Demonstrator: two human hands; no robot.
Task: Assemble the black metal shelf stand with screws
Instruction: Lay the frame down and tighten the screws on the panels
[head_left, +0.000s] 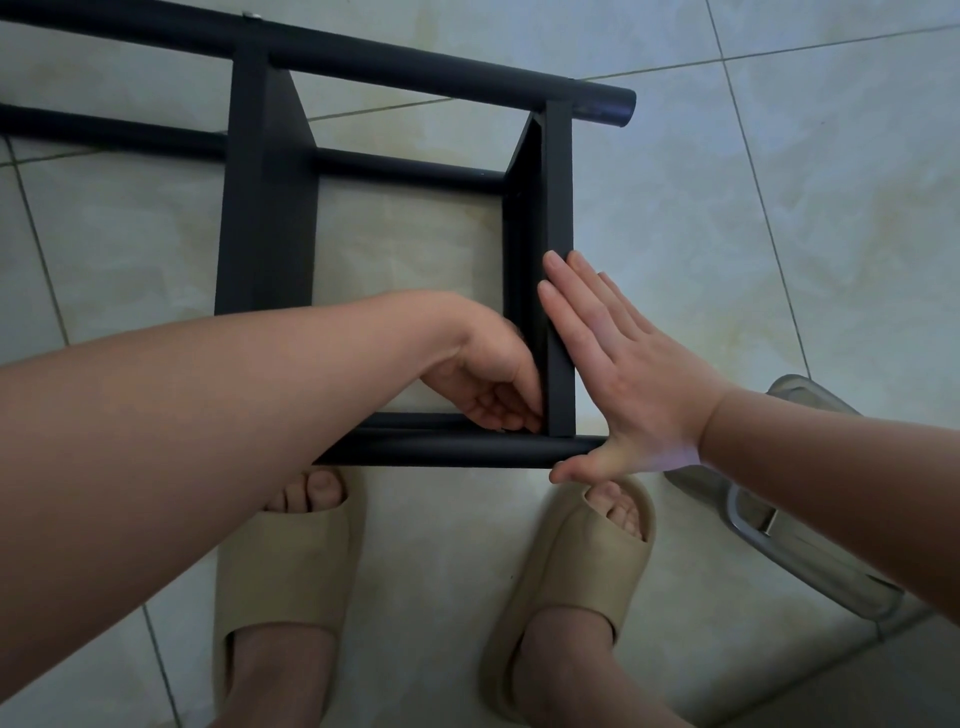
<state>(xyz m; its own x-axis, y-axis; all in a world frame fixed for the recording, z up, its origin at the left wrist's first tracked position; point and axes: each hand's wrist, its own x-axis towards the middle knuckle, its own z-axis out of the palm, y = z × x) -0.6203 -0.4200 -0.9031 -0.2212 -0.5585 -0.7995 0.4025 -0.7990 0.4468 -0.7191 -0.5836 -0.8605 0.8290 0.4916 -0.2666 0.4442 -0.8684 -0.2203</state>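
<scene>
While right hand (623, 374), fingers straight, braces black metal shelf panel (560, 208) from outside, left hand (488, 379), fingers curled, works inner corner by black round tube (457, 451); whether it holds anything is hidden.

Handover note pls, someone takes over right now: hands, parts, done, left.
Left hand: fingers curled at the inside corner where the right panel meets the near tube; whether it holds a screw is hidden.
Right hand: flat, pressing that panel's outer face, thumb by the tube's end.
Shelf stand lies on the tile floor, two panels between its tubes.
Done: one screw head shows on the far tube.
Left: probably fastening this near corner; other joints can't be checked.
</scene>
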